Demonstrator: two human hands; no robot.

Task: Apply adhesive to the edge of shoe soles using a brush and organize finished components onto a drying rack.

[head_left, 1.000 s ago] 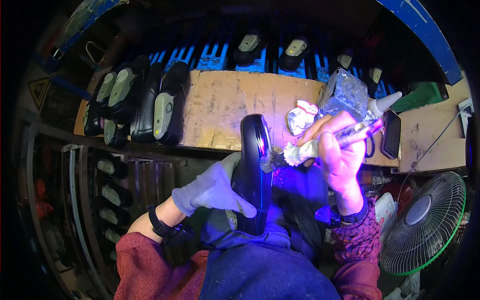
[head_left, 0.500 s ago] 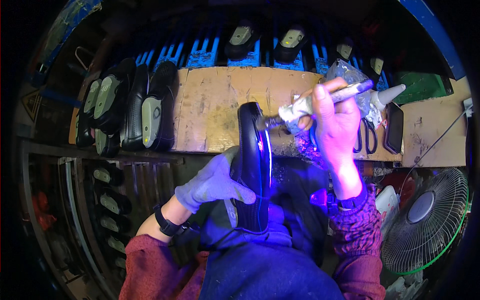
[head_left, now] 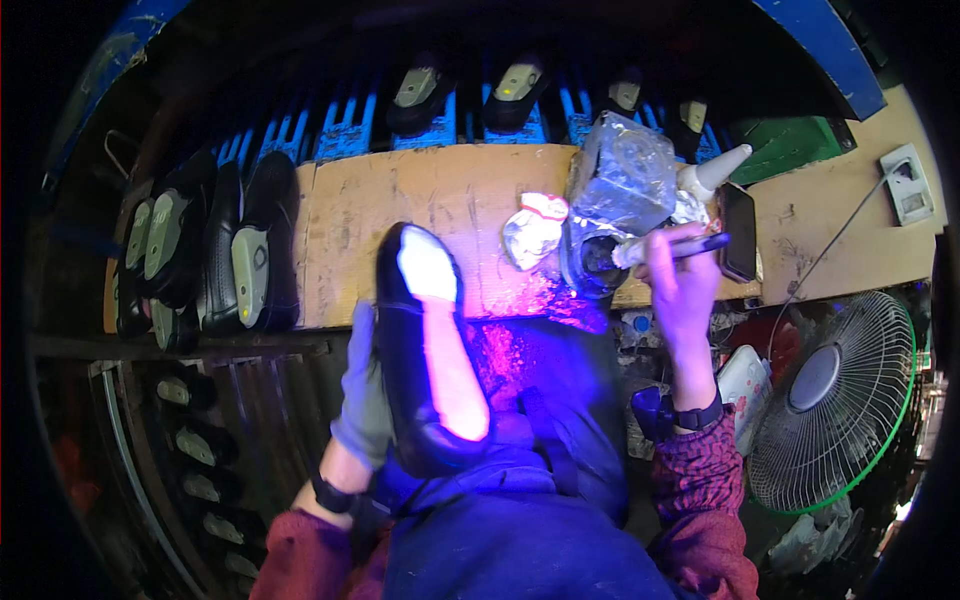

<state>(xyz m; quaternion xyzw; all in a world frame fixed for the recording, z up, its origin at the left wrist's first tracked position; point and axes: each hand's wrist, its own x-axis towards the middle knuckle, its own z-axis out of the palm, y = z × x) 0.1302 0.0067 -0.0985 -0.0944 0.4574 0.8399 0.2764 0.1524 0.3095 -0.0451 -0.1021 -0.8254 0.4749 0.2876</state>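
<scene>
Head view shows the left hand (head_left: 362,400), in a grey glove, wrapped around the side of a black shoe (head_left: 420,350) and holding it sole-up over the person's lap. The pale sole glows pink under a violet light, with the toe end lying over the near edge of the wooden workbench (head_left: 400,200). The right hand (head_left: 680,290), bare, is closed around a brush (head_left: 665,248) with a dark handle; its head end reaches into the mouth of a pot wrapped in crinkled plastic (head_left: 620,195) that stands on the workbench. Whether bristles touch anything inside cannot be told. A crumpled rag (head_left: 533,228) with a red spot lies just beside the pot on its left. Behind the pot stands a white cone-tipped nozzle (head_left: 715,170), and a dark phone (head_left: 738,232) lies just to the right of the hand. At the left end of the bench a row of black shoes (head_left: 210,255) stands on edge, grey soles showing. More shoes sit on blue racks (head_left: 350,125) beyond the bench. A green-rimmed fan (head_left: 830,400) stands to the person's right, below the bench edge.
</scene>
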